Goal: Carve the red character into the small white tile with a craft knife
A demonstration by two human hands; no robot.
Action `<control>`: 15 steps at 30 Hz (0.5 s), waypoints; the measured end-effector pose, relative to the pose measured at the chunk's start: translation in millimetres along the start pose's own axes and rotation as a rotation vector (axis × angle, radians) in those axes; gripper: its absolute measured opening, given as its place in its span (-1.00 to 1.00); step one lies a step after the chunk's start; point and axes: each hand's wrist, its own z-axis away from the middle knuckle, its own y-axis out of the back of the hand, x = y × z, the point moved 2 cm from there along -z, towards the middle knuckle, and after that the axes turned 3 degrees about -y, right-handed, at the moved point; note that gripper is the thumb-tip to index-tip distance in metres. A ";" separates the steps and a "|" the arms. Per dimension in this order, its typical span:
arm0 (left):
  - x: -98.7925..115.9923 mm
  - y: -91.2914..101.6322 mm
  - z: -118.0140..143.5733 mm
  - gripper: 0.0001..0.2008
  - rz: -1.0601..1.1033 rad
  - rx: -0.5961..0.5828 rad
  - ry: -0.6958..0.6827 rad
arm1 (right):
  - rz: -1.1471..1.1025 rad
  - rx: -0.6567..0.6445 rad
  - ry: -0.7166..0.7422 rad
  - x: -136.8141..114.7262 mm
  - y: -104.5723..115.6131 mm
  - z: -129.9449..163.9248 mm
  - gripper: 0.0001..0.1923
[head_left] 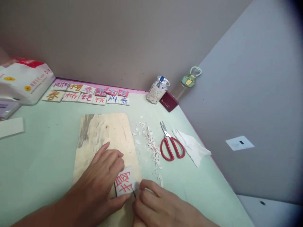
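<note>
A pale square tile (124,183) with a red painted character lies on the wooden board (106,129). My left hand (104,176) grips it, fingers along the far left side and thumb at the near edge. Close to the tile's right edge, my right hand (156,201) is closed round a thin dark-tipped tool (133,193). Only the tool's tip shows; the rest is hidden by the fingers, so its exact kind cannot be told. White shavings and chips (151,142) are scattered in a strip beside the board's right edge.
Red-handled scissors (168,142) and a crumpled tissue (191,146) lie at right. Behind stand a can (157,90) holding a pen, a dark red booklet (169,101) and a bottle (186,83). Several lettered tiles (86,97) line the back; a tissue pack (26,82) and white strip (11,126) are left.
</note>
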 end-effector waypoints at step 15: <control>-8.1 2.3 -0.6 -0.74 0.010 0.027 -0.004 | -0.294 0.448 -0.211 18.7 3.0 -5.1 -0.75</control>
